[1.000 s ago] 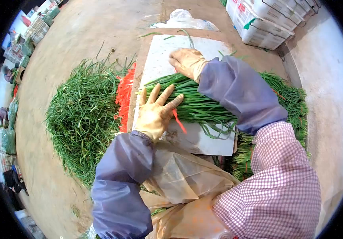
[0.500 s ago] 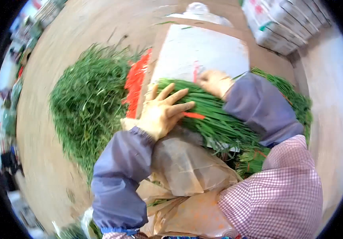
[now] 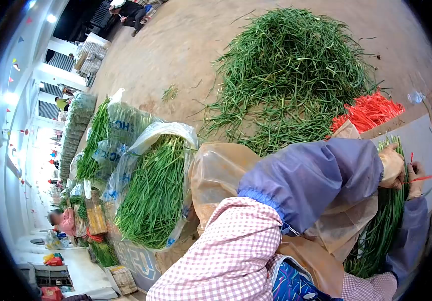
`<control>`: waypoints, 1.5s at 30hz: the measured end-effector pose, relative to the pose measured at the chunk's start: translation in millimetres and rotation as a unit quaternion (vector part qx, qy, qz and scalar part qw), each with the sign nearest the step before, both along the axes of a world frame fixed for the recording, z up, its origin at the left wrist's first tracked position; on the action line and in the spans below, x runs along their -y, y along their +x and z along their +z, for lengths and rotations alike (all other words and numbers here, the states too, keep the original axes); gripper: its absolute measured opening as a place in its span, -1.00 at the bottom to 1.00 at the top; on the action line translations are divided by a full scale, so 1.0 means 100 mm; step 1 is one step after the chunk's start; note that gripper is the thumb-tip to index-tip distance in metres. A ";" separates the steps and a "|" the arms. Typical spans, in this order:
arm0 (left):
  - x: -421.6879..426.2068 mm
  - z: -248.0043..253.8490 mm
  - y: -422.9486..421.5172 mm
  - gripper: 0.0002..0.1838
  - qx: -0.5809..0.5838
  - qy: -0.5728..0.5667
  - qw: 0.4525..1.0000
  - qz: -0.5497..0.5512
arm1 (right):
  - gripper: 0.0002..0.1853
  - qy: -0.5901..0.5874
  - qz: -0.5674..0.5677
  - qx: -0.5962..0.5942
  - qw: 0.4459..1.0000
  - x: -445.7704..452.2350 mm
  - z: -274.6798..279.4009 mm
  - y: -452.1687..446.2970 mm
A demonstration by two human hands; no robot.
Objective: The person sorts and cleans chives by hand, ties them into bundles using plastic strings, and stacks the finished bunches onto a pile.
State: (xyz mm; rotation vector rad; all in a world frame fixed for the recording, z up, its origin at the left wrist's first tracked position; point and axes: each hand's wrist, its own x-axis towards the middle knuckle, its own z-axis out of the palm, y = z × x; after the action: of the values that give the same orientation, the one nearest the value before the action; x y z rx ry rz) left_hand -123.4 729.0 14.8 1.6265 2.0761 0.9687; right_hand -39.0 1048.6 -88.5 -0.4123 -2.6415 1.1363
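At the right of the view, my left hand [image 3: 392, 165], in a pale glove, is wrapped over a bunch of long green chives [image 3: 384, 226]. Close beside it on the far side of the bunch, my right hand [image 3: 415, 179] has its fingers closed on a red tie [image 3: 421, 178], whose ends stick out. The bunch lies across a white board [image 3: 419, 131], its cut ends toward the top. My right fingers are partly hidden by the bunch and the left hand.
Loose green leaves [image 3: 296, 70] are heaped on the floor beyond my left arm. A pile of red ties [image 3: 369, 113] lies by the board. To the left stand an open plastic bag of chives [image 3: 153, 190] and another bag [image 3: 120, 125]. A person in pink [image 3: 68, 222] sits farther off.
My view has swung left, so hands and board now sit at the right edge. The left hand went from lying spread on the bunch to gripping it; the red tie now stands up at the bunch.
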 end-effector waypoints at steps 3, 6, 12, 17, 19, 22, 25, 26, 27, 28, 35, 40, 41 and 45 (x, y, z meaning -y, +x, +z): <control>0.24 0.44 0.01 -0.70 0.006 -0.091 0.995 0.044 | -0.84 -0.067 -0.004 -0.020 0.998 0.31 0.25 0.14; 0.16 0.71 0.17 -0.74 0.108 -0.110 0.986 0.062 | -0.79 -0.301 -0.147 0.021 0.942 0.34 0.37 0.49; 0.66 0.69 0.15 -0.77 0.137 0.038 0.990 0.026 | -0.55 -0.281 -0.144 -0.025 0.948 2.04 1.27 0.44; 0.62 0.66 0.16 -0.78 0.074 0.075 0.994 0.021 | -0.67 -0.398 -0.135 -0.066 0.905 1.95 1.07 0.44; 0.60 0.68 0.19 -0.78 0.107 0.086 0.990 0.034 | -0.68 -0.413 -0.136 -0.063 0.898 1.97 1.21 0.47; 0.55 0.81 0.21 -0.72 0.131 0.025 0.990 0.035 | -0.74 -0.446 -0.147 -0.055 0.881 1.99 1.28 0.48; 0.50 0.81 0.22 -0.66 0.120 0.011 0.992 0.035 | -0.78 -0.485 -0.146 -0.064 0.860 1.95 1.29 0.49; 0.48 0.81 0.23 -0.65 0.153 -0.023 0.987 0.040 | -0.81 -0.495 -0.150 -0.073 0.852 1.95 1.29 0.49; 0.46 0.84 0.23 -0.64 0.152 -0.042 0.987 0.039 | -0.81 -0.508 -0.149 -0.074 0.845 1.95 1.29 0.49; 0.43 0.86 0.23 -0.64 0.149 -0.061 0.986 0.037 | -0.82 -0.520 -0.147 -0.075 0.838 1.93 1.29 0.50; 0.35 0.90 0.23 -0.65 0.110 -0.107 0.988 0.028 | -0.78 -0.564 -0.129 -0.061 0.813 1.82 1.21 0.53; 0.32 0.91 0.21 -0.68 0.094 -0.119 0.988 0.025 | -0.78 -0.563 -0.137 -0.051 0.813 1.80 1.22 0.52; 0.31 0.93 0.21 -0.68 0.083 -0.116 0.990 0.018 | -0.78 -0.563 -0.131 -0.061 0.813 1.80 1.20 0.52; 0.34 0.88 0.30 -0.69 -0.009 -0.038 0.999 0.037 | -0.79 -0.538 -0.157 -0.072 0.825 1.81 1.16 0.51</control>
State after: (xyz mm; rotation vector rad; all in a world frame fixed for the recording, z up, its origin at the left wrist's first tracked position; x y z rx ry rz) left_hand -93.6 694.8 102.5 1.5358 2.1726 0.8894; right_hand 11.6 867.8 27.4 -0.8435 -1.4531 2.2962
